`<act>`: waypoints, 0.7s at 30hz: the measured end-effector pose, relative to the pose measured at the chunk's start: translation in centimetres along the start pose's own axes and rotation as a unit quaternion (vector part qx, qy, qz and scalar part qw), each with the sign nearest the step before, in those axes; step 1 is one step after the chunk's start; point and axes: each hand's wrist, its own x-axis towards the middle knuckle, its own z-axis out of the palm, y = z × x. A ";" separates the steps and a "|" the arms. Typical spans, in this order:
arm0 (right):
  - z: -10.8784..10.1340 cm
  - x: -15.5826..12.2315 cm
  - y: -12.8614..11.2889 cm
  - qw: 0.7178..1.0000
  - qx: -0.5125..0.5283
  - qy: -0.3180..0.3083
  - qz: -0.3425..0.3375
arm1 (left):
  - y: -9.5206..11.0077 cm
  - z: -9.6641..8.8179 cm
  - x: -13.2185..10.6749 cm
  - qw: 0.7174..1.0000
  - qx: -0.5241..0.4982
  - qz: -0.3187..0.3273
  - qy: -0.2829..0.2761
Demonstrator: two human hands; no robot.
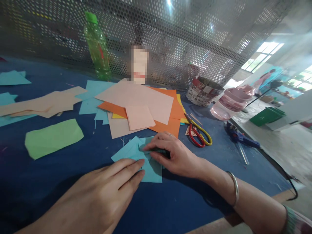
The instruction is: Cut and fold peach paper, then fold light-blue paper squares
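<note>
Sheets of light blue paper (153, 172) lie on the dark blue tabletop in front of me, partly covered by both hands. My left hand (107, 188) rests on the near left part of the paper, its fingers stretched out and pressing flat. From the right, my right hand (173, 152) reaches over the paper with bent fingers. Its thumb and fingertips come together at a raised blue edge; the exact grip is partly hidden. Just beyond the hands is a small stack of pale pink paper (140, 117), on top of larger pink and orange sheets (165, 128).
Red-and-yellow-handled scissors (198, 135) lie to the right, near a blue glue gun (241, 136). Behind stand a patterned round container (204, 92), a pink bottle (230, 102) and a green-capped bottle (97, 48), before a perforated metal panel (165, 39). Green paper (53, 138) lies left.
</note>
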 end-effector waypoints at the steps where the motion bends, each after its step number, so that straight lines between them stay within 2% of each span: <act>1: 0.1 0.1 0.1 1.000 -0.002 0.004 0.004 | 0.0 0.0 0.0 1.000 0.002 -0.004 -0.003; 5: 0.3 0.5 0.6 1.000 -0.004 0.015 -0.012 | -0.1 0.1 -0.1 1.000 -0.008 0.008 -0.013; 10: -0.1 1.3 1.0 0.991 -0.085 -0.050 -0.093 | -0.2 0.1 0.0 1.000 0.006 0.011 -0.016; 15: -0.2 1.7 0.9 0.984 -0.118 -0.070 -0.115 | -0.2 -0.3 0.3 1.000 0.008 0.017 -0.025; 21: -0.1 1.9 1.5 0.982 -0.145 -0.037 -0.115 | -0.5 -0.5 0.5 1.000 -0.010 0.015 -0.009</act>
